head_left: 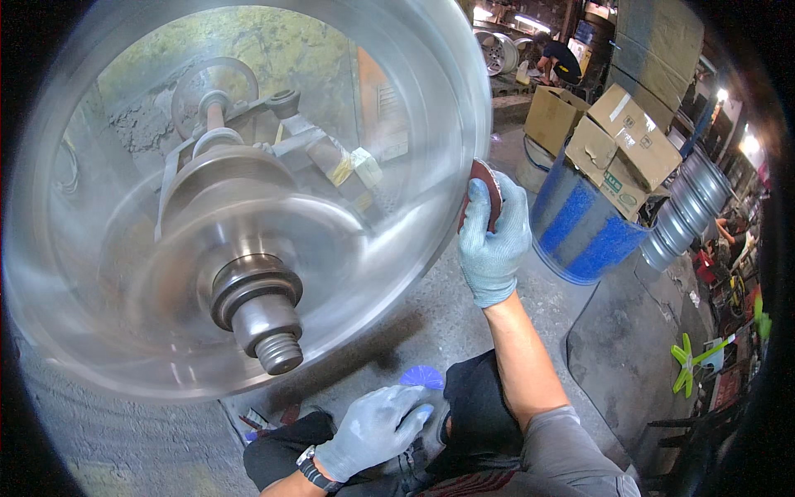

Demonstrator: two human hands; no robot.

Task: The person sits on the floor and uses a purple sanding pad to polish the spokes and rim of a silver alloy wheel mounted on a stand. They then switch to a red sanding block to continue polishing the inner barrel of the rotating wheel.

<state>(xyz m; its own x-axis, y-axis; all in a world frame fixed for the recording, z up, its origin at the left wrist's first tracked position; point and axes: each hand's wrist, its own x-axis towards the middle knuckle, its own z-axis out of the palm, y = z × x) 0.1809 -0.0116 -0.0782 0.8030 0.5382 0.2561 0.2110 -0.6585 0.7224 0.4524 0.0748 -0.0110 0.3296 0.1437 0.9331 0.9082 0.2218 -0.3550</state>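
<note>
The metal wheel [454,116] spins in a blur across my upper left. My gloved left hand [374,432] is low over my dark trousers [484,406], fingers loosely spread. My gloved right hand [498,238] grips the dark red pad [489,176] between thumb and fingers, at the wheel's outer right edge.

A spinning wheel [323,224] blurs across the left, cut off by the frame's upper edge; the gloved right hand [497,244] partly hides a reddish pad [490,186]. What a far person [566,62] handles is too small to tell.
</note>
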